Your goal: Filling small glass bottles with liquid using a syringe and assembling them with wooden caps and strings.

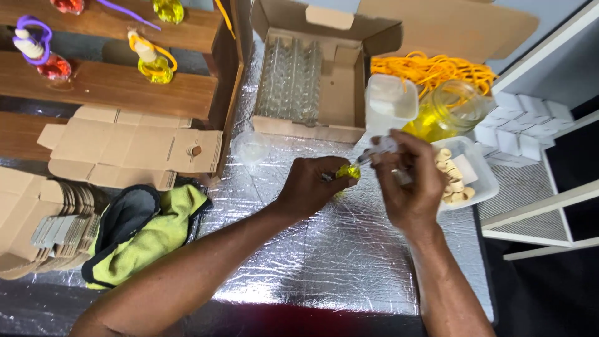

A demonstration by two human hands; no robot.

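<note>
Over the foil-covered table (324, 262), left hand (309, 185) pinching small yellow-filled bottle (347, 172), right hand (409, 181) gripping syringe (379, 148).

Two bare forearms, no sleeves in view. No gloves on left hand (310, 185) or right hand (409, 181). No rings, watch or wristband visible.

1. Bright, even light from overhead; colours well saturated.
2. Crinkled silver foil sheet covering the table (324, 262) throws scattered white glare, strongest along its far edge.
3. Shadows soft and short, pooling under both forearms.
4. Right hand (409, 181) and the small object at its fingertips show motion blur.
5. Clear glass jar of yellow liquid (446, 112) glints.
6. Near right corner falls dark; slight wide-angle bending at the edges.
</note>
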